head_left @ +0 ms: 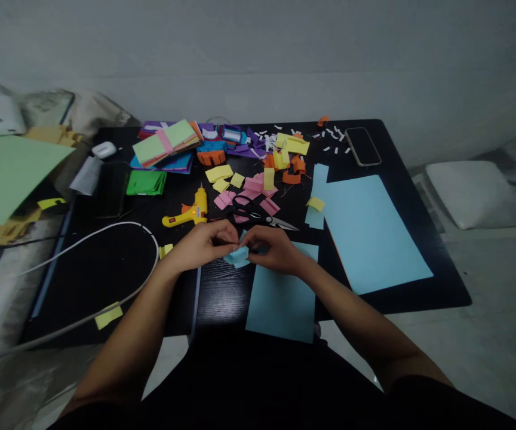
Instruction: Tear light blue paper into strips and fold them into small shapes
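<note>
Between my two hands is a small folded piece of light blue paper (239,257), held above the black table. My left hand (207,243) pinches it from the left side. From the right, my right hand (273,247) grips it with thumb and fingers, and the fingertips of both hands nearly meet. Scissors (276,223) with black handles lie just beyond my hands. A yellow glue gun (189,209) rests on its side past my left hand. Under my right wrist lies a blue sheet (282,304).
Larger blue sheets (374,233) lie at the right, below a phone (362,146). Pink paper pieces (253,186), yellow and orange scraps spread across the middle. Stacked coloured paper (168,143) stands at the back left. A white cable (154,245) loops over the left side.
</note>
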`<state>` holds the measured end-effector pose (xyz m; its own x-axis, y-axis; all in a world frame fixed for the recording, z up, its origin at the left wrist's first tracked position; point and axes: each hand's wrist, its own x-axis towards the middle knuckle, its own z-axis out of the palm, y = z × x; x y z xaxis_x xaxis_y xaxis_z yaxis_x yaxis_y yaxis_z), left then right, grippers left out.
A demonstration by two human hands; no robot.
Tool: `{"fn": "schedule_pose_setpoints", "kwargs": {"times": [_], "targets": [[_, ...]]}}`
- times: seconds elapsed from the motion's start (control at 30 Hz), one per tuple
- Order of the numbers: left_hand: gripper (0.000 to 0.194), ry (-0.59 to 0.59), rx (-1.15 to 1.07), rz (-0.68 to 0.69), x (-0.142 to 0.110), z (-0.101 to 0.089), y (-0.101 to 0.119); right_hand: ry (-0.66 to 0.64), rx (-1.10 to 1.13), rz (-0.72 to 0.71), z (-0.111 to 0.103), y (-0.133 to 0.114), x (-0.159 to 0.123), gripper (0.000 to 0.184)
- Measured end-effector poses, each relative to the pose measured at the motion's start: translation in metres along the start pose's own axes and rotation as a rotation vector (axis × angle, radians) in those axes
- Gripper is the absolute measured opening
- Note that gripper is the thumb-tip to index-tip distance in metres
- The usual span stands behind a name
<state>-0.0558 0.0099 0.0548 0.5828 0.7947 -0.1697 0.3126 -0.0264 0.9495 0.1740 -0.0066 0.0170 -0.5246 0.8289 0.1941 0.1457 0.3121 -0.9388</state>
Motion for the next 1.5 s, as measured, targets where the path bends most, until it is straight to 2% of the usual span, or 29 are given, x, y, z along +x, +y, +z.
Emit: {"fn": "schedule_pose_setpoints", "kwargs": {"times": [0.23, 0.5, 0.9, 1.5], "targets": [[0.019, -0.007, -0.042, -0.028, 0.0000, -0.0029, 0.0000, 0.031, 0.016, 0.018, -0.0014, -0.0001, -0.0002, 0.015], [0.019, -0.082, 0.009, -0.102, -0.0004, -0.0042, -0.0033, 0.041, 0.026, 0.039, -0.0014, 0.0022, -0.0006, 0.017], [0.023, 0.004, 0.058, -0.072, -0.0011, -0.0023, -0.0014, 0.068, 0.064, 0.081, -0.0022, -0.0007, -0.0013, 0.016], [0.019, -0.007, 0.066, -0.046, 0.0001, -0.0012, 0.0007, 0.069, 0.056, 0.057, -0.0010, 0.0013, -0.0015, 0.016]]}}
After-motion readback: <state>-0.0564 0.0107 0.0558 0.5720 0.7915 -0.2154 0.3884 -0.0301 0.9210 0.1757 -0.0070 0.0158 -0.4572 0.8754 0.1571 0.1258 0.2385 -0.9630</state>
